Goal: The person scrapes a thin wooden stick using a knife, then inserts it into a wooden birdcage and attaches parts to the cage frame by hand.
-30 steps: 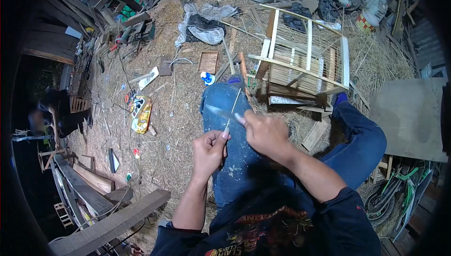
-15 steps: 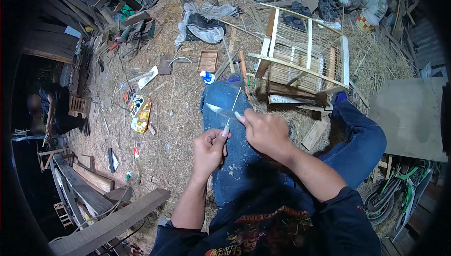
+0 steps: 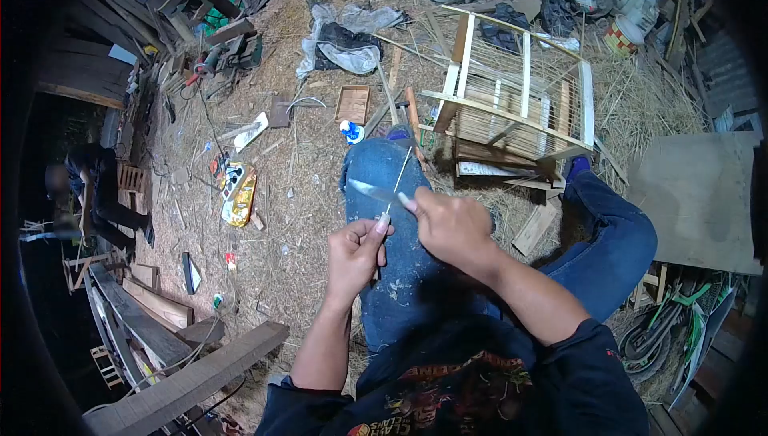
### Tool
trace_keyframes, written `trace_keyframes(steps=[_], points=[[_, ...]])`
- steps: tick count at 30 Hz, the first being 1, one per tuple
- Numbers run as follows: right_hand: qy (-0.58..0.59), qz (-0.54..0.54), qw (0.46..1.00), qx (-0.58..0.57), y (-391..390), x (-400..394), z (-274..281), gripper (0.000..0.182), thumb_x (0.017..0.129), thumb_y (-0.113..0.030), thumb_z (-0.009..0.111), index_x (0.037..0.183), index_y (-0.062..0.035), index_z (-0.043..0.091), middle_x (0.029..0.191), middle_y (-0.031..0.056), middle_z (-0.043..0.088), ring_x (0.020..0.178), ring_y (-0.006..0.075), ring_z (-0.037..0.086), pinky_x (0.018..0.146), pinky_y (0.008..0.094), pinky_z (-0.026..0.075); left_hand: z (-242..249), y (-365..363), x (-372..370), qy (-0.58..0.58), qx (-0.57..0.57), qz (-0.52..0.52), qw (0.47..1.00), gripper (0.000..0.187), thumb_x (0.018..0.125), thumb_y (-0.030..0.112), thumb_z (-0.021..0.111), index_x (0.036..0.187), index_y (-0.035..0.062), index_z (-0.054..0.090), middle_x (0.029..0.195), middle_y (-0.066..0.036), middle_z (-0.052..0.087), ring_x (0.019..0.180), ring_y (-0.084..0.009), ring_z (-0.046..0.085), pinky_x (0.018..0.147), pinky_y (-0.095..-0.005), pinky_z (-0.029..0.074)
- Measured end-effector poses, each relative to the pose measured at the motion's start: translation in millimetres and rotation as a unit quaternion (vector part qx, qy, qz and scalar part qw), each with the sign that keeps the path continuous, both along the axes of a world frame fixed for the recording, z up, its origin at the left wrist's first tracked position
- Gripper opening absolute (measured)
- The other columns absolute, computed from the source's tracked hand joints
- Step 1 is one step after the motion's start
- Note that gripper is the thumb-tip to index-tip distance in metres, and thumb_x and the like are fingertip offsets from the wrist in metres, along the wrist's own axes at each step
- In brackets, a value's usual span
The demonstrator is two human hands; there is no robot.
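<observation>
A: State the grip of each hand.
B: The left hand (image 3: 354, 260) pinches the lower part of the thin stick (image 3: 403, 169) between thumb and forefinger. The right hand (image 3: 456, 224) is wrapped around the knife (image 3: 372, 190), with its thumb near the root of the blade.

A: Locate the stick.
B: It extends from the left fingertips, slanting up and away above the left knee (image 3: 372, 161) of the jeans. The blade crosses it just beyond the left thumb.

A: What has changed within the last second?
B: The blade, blurred a second ago, now shows a sharp outline. The stick and left hand hold nearly the same position. Judgement: the blade is slow or pausing, while the workpiece remains steady for knife work. At the far left, the co-worker (image 3: 94, 176) has shifted stance.

A: List what cannot be verified.
B: The knife handle is concealed by the right hand, and the stick's lower end by the left fingers. Blade contact and depth of cut are too fine to confirm. The co-worker's hands are lost in shadow.
</observation>
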State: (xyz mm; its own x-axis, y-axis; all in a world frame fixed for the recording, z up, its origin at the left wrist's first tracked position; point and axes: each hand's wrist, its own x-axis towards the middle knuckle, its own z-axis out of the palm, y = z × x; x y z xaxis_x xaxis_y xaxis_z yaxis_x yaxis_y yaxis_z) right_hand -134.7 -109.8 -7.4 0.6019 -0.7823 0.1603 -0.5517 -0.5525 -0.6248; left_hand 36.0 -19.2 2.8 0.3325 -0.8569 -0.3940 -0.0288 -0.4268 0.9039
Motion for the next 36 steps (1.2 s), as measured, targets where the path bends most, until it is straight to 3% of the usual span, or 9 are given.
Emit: trace_keyframes(steps=[7, 10, 13, 16, 20, 24, 26, 29, 36], points=[[-0.009, 0.005, 0.999, 0.043, 8, 1, 0, 0.022, 0.100, -0.022, 0.056, 0.085, -0.0065, 0.059, 0.070, 0.0155, 0.070, 0.062, 0.0390, 0.070, 0.053, 0.0522, 0.054, 8, -3, 2, 0.029, 0.022, -0.008, 0.999, 0.033, 0.106, 0.028, 0.063, 0.100, -0.0017, 0.074, 0.057, 0.000, 0.058, 0.040, -0.0051, 0.045, 0.039, -0.0219, 0.033], [-0.041, -0.041, 0.986, 0.157, -7, 2, -5, 0.033, 0.105, -0.031, 0.058, 0.087, -0.0036, 0.063, 0.072, 0.0118, 0.072, 0.065, 0.0293, 0.072, 0.060, 0.0453, 0.054, 15, -5, 2, 0.066, 0.027, -0.007, 0.997, 0.034, 0.108, 0.027, 0.060, 0.101, -0.0033, 0.073, 0.056, -0.001, 0.058, 0.039, -0.0057, 0.044, 0.039, -0.0215, 0.033], [-0.333, -0.041, 0.865, 0.373, -15, 2, -7, 0.039, 0.102, -0.036, 0.068, 0.100, 0.0028, 0.072, 0.082, 0.0026, 0.069, 0.080, 0.0064, 0.057, 0.072, 0.0303, 0.050, 19, -6, -3, 0.070, 0.017, -0.051, 0.996, 0.036, 0.109, 0.028, 0.056, 0.104, -0.0036, 0.072, 0.057, -0.002, 0.058, 0.039, -0.0061, 0.044, 0.040, -0.0213, 0.033], [-0.362, -0.069, 0.817, 0.445, -20, 1, -3, 0.031, 0.101, -0.028, 0.071, 0.097, 0.0028, 0.072, 0.084, 0.0010, 0.070, 0.079, 0.0062, 0.058, 0.071, 0.0288, 0.050, 20, -10, -12, 0.100, 0.002, -0.069, 0.993, 0.041, 0.111, 0.031, 0.052, 0.105, -0.0043, 0.072, 0.058, -0.003, 0.059, 0.039, -0.0066, 0.045, 0.040, -0.0215, 0.034], [-0.398, -0.086, 0.816, 0.411, -24, -2, -4, 0.017, 0.099, -0.020, 0.074, 0.094, -0.0036, 0.071, 0.078, -0.0077, 0.060, 0.071, 0.0002, 0.048, 0.061, 0.0210, 0.038, 16, -12, -15, 0.164, -0.024, -0.031, 0.986, 0.042, 0.112, 0.033, 0.049, 0.111, -0.0031, 0.071, 0.067, -0.006, 0.066, 0.045, -0.0074, 0.053, 0.045, -0.0217, 0.042], [-0.365, -0.086, 0.847, 0.377, -27, -12, -3, 0.018, 0.099, -0.020, 0.074, 0.094, -0.0033, 0.070, 0.078, -0.0076, 0.061, 0.070, -0.0009, 0.049, 0.060, 0.0206, 0.038, 25, -20, -27, 0.153, -0.032, -0.014, 0.988, 0.042, 0.111, 0.033, 0.051, 0.113, -0.0045, 0.069, 0.076, -0.008, 0.070, 0.053, -0.0098, 0.060, 0.051, -0.0227, 0.048], [-0.353, -0.095, 0.834, 0.414, -27, -19, 11, 0.028, 0.096, -0.024, 0.076, 0.086, 0.0013, 0.070, 0.078, 0.0003, 0.066, 0.075, 0.0066, 0.057, 0.069, 0.0284, 0.049, 24, -24, -32, 0.142, -0.024, -0.035, 0.989, 0.034, 0.108, 0.028, 0.059, 0.111, -0.0046, 0.069, 0.080, -0.008, 0.071, 0.056, -0.0102, 0.063, 0.053, -0.0228, 0.050], [-0.342, -0.099, 0.841, 0.408, -27, -27, 13, 0.027, 0.096, -0.024, 0.075, 0.085, 0.0007, 0.070, 0.077, -0.0001, 0.066, 0.074, 0.0064, 0.055, 0.069, 0.0286, 0.048, 22, -30, -46, 0.128, -0.050, 0.002, 0.990, 0.020, 0.100, 0.016, 0.072, 0.105, -0.0026, 0.069, 0.081, -0.008, 0.071, 0.057, -0.0110, 0.063, 0.054, -0.0236, 0.050], [-0.391, -0.102, 0.841, 0.360, -31, -47, 3, 0.024, 0.097, -0.020, 0.074, 0.084, -0.0005, 0.068, 0.077, -0.0023, 0.063, 0.077, 0.0051, 0.054, 0.069, 0.0278, 0.047, 20, -39, -69, 0.087, -0.066, 0.026, 0.994, 0.015, 0.101, 0.016, 0.069, 0.100, 0.0011, 0.066, 0.080, -0.006, 0.069, 0.060, -0.0111, 0.064, 0.056, -0.0242, 0.051]])
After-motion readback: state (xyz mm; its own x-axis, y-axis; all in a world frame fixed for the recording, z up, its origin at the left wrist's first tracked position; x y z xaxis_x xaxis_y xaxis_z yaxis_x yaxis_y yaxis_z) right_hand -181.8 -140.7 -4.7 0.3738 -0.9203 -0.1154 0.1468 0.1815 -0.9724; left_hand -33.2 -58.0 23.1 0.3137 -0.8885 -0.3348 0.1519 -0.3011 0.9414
